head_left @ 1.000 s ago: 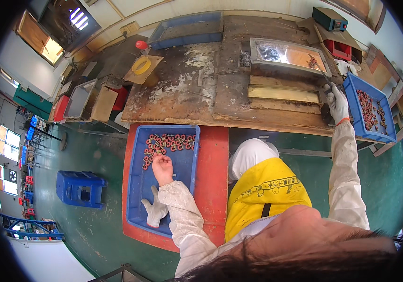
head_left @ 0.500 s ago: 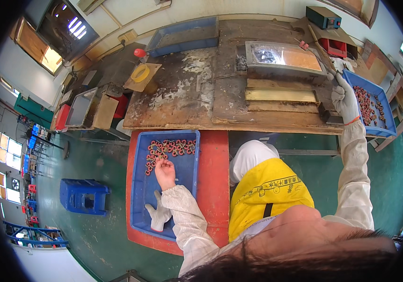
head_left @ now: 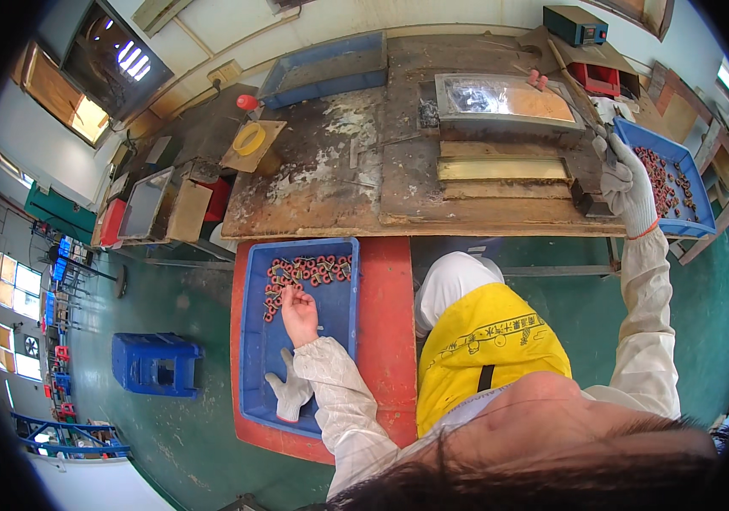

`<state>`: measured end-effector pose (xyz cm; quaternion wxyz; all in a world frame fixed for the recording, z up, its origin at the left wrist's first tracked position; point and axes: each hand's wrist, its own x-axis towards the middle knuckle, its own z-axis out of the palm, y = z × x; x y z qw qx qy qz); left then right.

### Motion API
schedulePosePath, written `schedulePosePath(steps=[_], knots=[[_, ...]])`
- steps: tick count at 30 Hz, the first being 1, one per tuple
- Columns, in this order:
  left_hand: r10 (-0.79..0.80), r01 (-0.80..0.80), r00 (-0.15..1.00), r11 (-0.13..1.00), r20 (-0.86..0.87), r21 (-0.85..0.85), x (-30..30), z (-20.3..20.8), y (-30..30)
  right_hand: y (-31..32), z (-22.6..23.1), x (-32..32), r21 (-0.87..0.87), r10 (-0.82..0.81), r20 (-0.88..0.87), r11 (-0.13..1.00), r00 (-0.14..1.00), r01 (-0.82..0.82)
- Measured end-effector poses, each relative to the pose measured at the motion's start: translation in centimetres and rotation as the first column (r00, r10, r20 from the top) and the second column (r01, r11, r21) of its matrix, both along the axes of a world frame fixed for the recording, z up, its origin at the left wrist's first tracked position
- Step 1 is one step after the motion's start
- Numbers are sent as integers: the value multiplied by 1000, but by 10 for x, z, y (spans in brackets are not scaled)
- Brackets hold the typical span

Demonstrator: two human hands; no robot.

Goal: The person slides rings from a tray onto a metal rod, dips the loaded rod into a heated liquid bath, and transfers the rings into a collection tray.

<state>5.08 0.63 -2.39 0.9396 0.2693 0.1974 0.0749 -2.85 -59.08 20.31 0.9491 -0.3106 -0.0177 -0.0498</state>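
Left hand (head_left: 299, 313), bare, pinches small reddish ring parts (head_left: 306, 272) in blue tray (head_left: 255, 375). Right hand (head_left: 628, 183), gloved, grips dark tool (head_left: 609, 152) by 2nd tray (head_left: 694, 223). Parts prob. light, rigid; take by rim.

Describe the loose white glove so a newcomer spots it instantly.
Start at the red platform below the workbench. On it sits a blue tray. The white glove lies empty at its near end, beside the left hand's sleeve, away from the reddish rings.

Blue tray (head_left: 339, 328) on red stand (head_left: 385, 341) — yellow apron (head_left: 488, 358), white glove (head_left: 628, 187)
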Motion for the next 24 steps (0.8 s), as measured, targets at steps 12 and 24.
schedulePosePath(steps=[12, 24], knots=[[-3, -3, 998, 997, 70, 81, -2, 1, -1, -137, -68, -85, -652, -725, -51, 545, 687, 527], [-27, 33, 999, 980, -30, 196, -4, 11, -11, -239, -102, -138, -860, -930, -141, 285, 339, 423]])
